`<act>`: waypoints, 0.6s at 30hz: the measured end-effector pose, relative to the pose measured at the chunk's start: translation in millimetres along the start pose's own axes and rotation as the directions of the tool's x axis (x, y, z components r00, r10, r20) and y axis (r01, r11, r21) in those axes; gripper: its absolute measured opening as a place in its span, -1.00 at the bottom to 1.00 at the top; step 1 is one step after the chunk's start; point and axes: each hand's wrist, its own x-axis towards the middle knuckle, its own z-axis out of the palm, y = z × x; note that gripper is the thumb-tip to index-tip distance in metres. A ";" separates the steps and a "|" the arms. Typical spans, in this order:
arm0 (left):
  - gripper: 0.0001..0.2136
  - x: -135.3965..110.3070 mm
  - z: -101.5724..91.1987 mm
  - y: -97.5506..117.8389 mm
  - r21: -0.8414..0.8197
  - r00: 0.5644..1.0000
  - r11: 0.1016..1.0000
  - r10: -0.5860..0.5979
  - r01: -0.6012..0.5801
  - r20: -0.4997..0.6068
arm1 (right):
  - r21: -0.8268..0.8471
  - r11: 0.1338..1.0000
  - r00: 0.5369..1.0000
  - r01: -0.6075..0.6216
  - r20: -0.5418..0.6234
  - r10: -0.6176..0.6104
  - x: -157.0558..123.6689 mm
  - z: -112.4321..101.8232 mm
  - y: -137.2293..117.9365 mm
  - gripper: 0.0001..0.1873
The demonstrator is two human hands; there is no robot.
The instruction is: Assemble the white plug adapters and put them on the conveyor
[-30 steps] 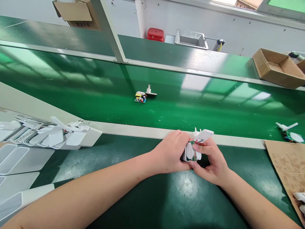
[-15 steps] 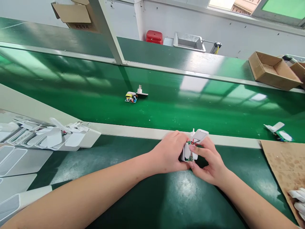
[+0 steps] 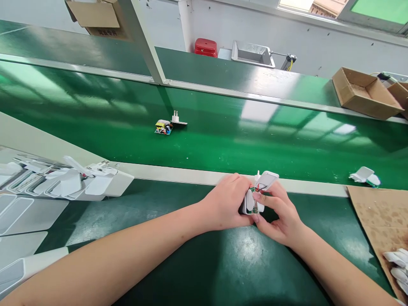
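Observation:
My left hand point(image 3: 230, 202) is closed around a white plastic charger casing point(image 3: 245, 205) above the near edge of the green bench. With thumb and fingers, my right hand point(image 3: 280, 212) grips a circuit board point(image 3: 255, 208) at the casing's open end. Most of the board is hidden by the casing and my fingers. A white end cap with plug pins point(image 3: 268, 179) stands tilted above it, joined by red and dark wires. Both hands touch each other's work closely, with the fingertips nearly meeting at the casing.
On the green conveyor belt point(image 3: 216, 144) lie a circuit board with a plug cap point(image 3: 164, 127) and another such assembly point(image 3: 365, 175) at right. White casings point(image 3: 35, 214) line the left side. Cardboard point(image 3: 366, 212) with white pieces lies right; an open carton point(image 3: 366, 95) stands behind.
Both assemblies on the belt have shifted left. My hands keep nearly the same hold on the casing and the board.

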 end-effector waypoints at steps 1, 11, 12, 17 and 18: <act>-0.55 0.0 -0.1 0.1 0.000 1.000 1.000 0.002 -0.002 -0.001 | 0.003 1.000 1.000 0.001 0.001 -0.001 0.4 0.0 -0.1 -0.33; -0.56 0.1 -0.3 0.8 -0.005 1.000 1.000 0.005 -0.005 -0.005 | 0.078 0.996 0.999 -0.044 0.008 0.044 -0.9 1.0 1.0 -0.35; -0.57 0.0 -0.4 0.9 -0.009 1.000 1.000 0.004 -0.004 -0.004 | 0.106 0.992 0.998 -0.065 0.010 0.064 -2.0 1.6 1.7 -0.36; -0.59 -0.3 -0.2 0.3 -0.007 1.000 1.000 0.015 -0.015 -0.010 | 0.204 0.969 0.990 -0.141 0.020 0.140 -9.5 5.0 5.6 -0.38; -0.59 -0.4 0.0 0.1 -0.006 1.000 1.000 0.017 -0.017 -0.011 | 0.207 0.966 0.988 -0.156 0.022 0.155 -10.9 5.5 6.0 -0.38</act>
